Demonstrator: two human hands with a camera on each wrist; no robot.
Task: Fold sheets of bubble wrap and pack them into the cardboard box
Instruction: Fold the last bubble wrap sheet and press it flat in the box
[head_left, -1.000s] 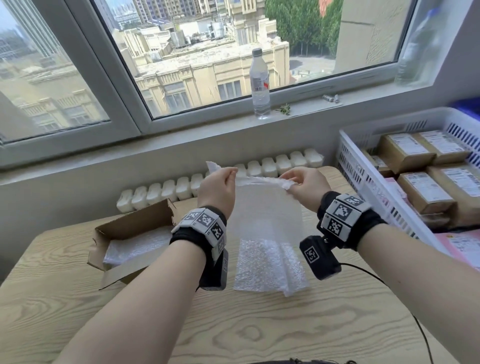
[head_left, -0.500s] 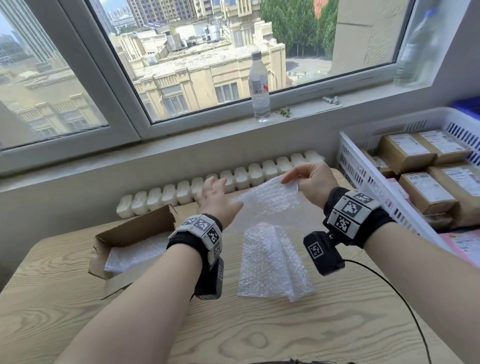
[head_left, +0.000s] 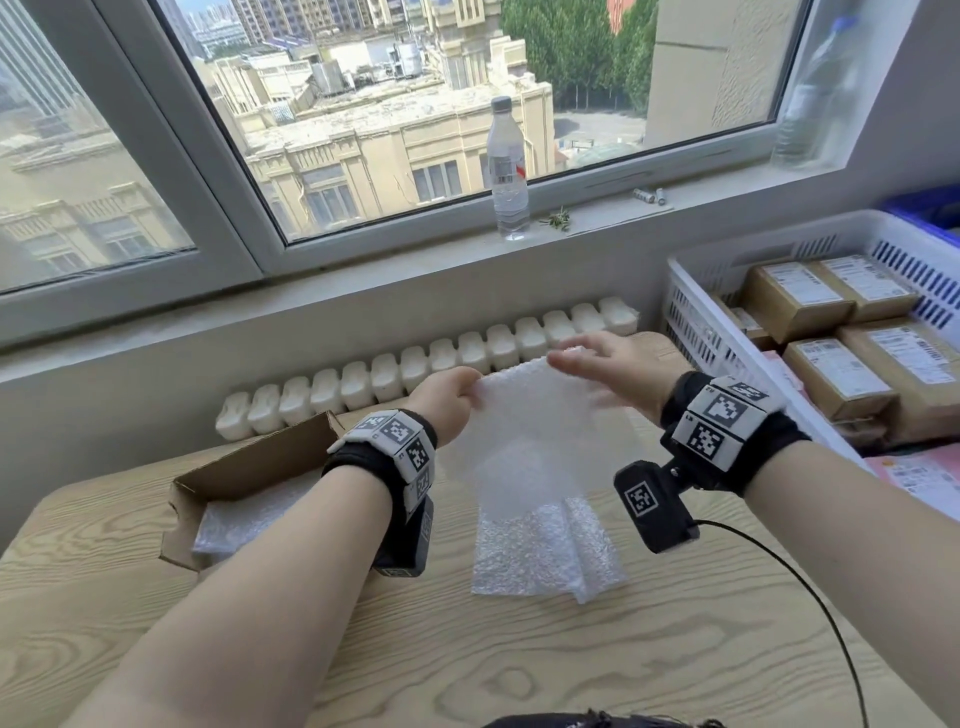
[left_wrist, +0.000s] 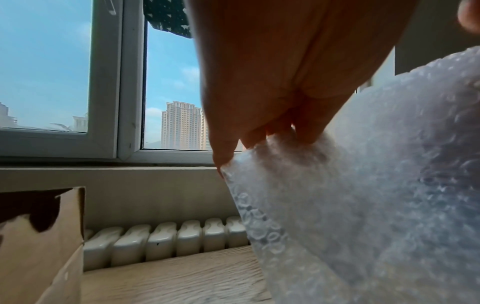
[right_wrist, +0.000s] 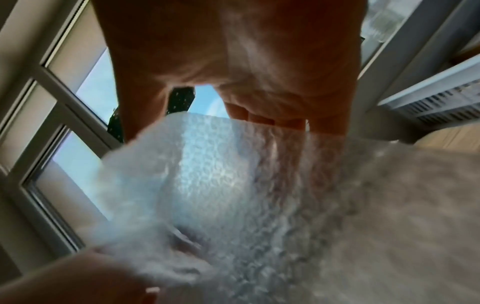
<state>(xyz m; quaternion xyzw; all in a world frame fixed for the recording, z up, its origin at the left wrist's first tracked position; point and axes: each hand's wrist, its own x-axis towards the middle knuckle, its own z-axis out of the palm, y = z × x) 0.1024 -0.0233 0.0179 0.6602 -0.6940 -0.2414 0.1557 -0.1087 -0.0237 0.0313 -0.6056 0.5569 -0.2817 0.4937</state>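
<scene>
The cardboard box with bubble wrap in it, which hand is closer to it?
Left. The left hand is just right of the cardboard box, pinching the bubble wrap sheet. The right hand is farther right, beyond the sheet.

Room and obstacles at the table

Bare tabletop (head_left: 467, 660) open along the near edge, under both forearms. Left side taken by open cardboard box (head_left: 249, 467), its flap raised beside left hand (head_left: 441, 402). Middle blocked by bubble wrap (head_left: 535, 467) hanging to the wood. White basket (head_left: 696, 332) walls off the right; cable (head_left: 810, 587) trails there. Radiator (head_left: 426, 364) closes the far edge.
</scene>
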